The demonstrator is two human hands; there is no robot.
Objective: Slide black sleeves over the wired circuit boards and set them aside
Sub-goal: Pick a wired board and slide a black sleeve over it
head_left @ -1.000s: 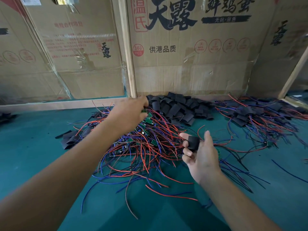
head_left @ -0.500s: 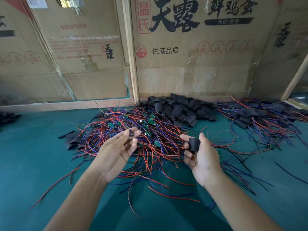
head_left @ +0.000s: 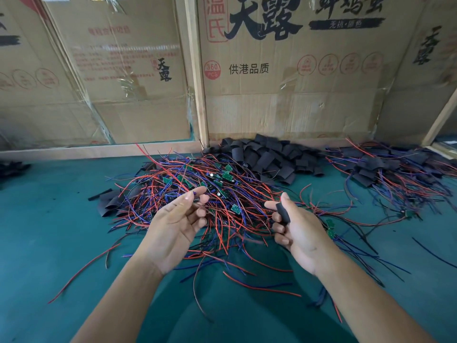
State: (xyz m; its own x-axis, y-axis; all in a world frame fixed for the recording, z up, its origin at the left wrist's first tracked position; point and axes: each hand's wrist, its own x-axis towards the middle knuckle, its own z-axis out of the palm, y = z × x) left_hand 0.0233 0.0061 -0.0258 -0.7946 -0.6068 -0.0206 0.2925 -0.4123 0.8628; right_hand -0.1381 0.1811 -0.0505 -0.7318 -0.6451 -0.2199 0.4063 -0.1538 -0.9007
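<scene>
Cardboard (head_left: 284,95) printed with large black characters walls off the back of a teal table (head_left: 49,231). Across the table's middle spreads the tangle of wired boards (head_left: 197,194), red, blue and black leads with small green circuit boards among them. To the far right lies a second heap, the sleeved boards (head_left: 385,169), set well apart from the tangle. Between the two heaps, against the cardboard, sits the pile of black sleeves (head_left: 269,154), and a few flattened sleeves (head_left: 111,204) lie at the tangle's left edge.

Both hands hover palm-up over the near side of the tangle, apart from each other. The right hand (head_left: 299,231) pinches one black sleeve (head_left: 282,212) upright between thumb and curled fingers. The left hand (head_left: 178,224) pinches a small dark part with thin leads (head_left: 196,198) at thumb and fingertip; whether it is a circuit board cannot be told.

A second ago the left hand was palm-down, reaching deep into the far part of the tangle; it has since turned over and drawn back toward the body. The right hand's grip on its sleeve is unchanged, and it has barely shifted.
</scene>
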